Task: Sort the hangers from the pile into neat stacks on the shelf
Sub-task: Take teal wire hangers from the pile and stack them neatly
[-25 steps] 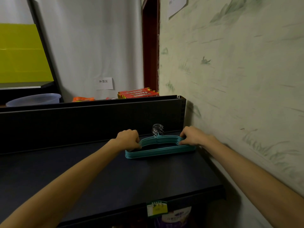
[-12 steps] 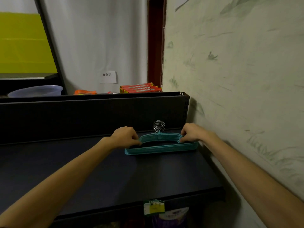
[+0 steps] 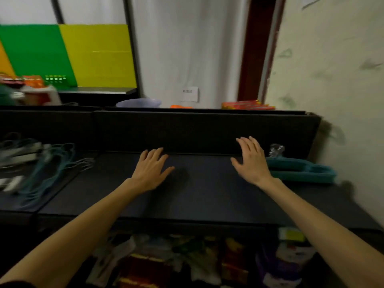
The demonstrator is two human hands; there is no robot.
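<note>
On shelf (image 3: 197, 196), right end: your teal hanger stack (image 3: 301, 170)
Far left: loose hanger pile (image 3: 47, 163), blurred
Left hand (image 3: 150, 169): fingers spread, empty
Right hand (image 3: 251, 161): fingers spread, empty

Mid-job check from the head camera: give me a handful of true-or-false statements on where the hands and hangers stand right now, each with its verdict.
1. Both hands are empty. True: the left hand and right hand have spread fingers and hold nothing.
2. The neat stack of teal plastic hangers lies at the right end of the dark shelf. True.
3. The right hand grips that stack. False: it is just left of it, open.
4. A loose pile of teal and pale hangers lies at the left. True.
5. The stack's metal hooks point toward the person. False: the hooks face the shelf's back panel.
</note>
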